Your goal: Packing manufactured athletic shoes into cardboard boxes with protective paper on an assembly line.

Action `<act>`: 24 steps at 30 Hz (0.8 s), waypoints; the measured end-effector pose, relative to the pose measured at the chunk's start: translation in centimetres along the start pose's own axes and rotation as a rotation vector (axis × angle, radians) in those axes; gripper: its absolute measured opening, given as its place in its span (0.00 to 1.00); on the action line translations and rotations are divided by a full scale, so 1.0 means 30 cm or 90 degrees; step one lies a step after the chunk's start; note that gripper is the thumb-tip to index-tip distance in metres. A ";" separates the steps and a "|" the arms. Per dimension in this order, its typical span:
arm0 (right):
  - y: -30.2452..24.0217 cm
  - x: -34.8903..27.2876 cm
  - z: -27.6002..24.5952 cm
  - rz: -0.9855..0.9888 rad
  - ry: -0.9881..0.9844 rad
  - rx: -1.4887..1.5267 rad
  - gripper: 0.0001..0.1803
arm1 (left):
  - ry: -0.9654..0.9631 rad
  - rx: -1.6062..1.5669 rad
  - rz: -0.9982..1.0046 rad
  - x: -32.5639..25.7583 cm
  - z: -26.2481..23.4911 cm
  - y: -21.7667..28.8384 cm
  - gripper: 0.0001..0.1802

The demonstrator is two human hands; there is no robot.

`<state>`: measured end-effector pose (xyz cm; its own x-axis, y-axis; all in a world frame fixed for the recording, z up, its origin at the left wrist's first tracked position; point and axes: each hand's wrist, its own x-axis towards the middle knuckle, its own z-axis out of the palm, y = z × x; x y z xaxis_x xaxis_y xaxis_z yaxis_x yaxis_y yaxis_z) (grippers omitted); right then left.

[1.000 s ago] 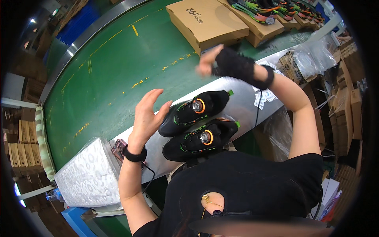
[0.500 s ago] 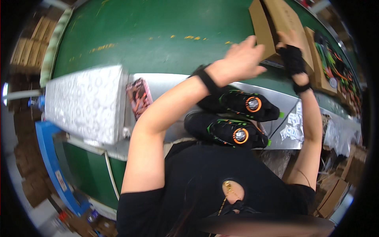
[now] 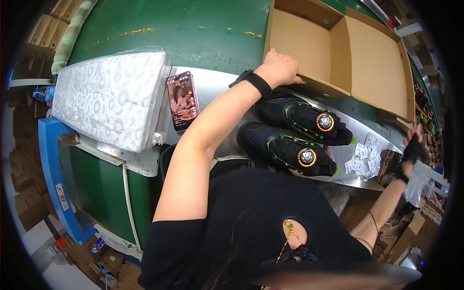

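Observation:
An open cardboard shoe box [image 3: 302,43] lies on the green table with its lid folded out to the right, and its inside is bare. My left hand [image 3: 280,67] grips the box's near left corner, its fingers partly over the wall. Beside the lid's near right corner is my right hand [image 3: 413,145], in a black fingerless glove, with fingers apart; it is slightly blurred. Two black shoes with green trim and orange-ringed dials, a farther shoe [image 3: 309,118] and a nearer shoe [image 3: 285,147], lie side by side between the box and my body.
Left of my arm lie a lit phone [image 3: 182,101] and a stack of white patterned paper [image 3: 108,99] in clear plastic. Small white packets [image 3: 365,159] are heaped right of the shoes. More shoes [image 3: 425,116] sit beyond the lid. A blue frame [image 3: 60,179] stands at the left.
The box has been opened out, its lid now spread to the right. My left hand has come onto its near left corner. My right hand has moved right and nearer to me.

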<state>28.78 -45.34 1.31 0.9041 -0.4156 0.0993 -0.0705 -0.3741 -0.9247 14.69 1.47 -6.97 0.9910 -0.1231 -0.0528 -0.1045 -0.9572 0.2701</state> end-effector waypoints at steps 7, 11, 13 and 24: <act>0.458 -0.577 -0.078 -0.382 -0.252 -0.626 0.22 | 0.030 -0.013 0.041 0.036 -0.004 0.042 0.26; 0.410 -0.771 0.024 -0.283 -0.207 -0.581 0.13 | 0.139 -0.088 0.103 -0.057 -0.033 0.091 0.21; 0.411 -0.774 0.027 -0.311 -0.195 -0.558 0.12 | 0.290 -0.219 0.215 -0.166 -0.073 0.102 0.17; 0.386 -0.706 -0.013 -0.281 -0.137 -0.516 0.13 | 0.409 -0.162 -0.489 -1.027 -0.207 -0.589 0.15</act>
<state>8.64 -41.19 -11.36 0.9718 0.0324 0.2337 0.0979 -0.9566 -0.2743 -13.48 23.79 -4.15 0.6488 0.7324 0.2066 0.5219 -0.6258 0.5797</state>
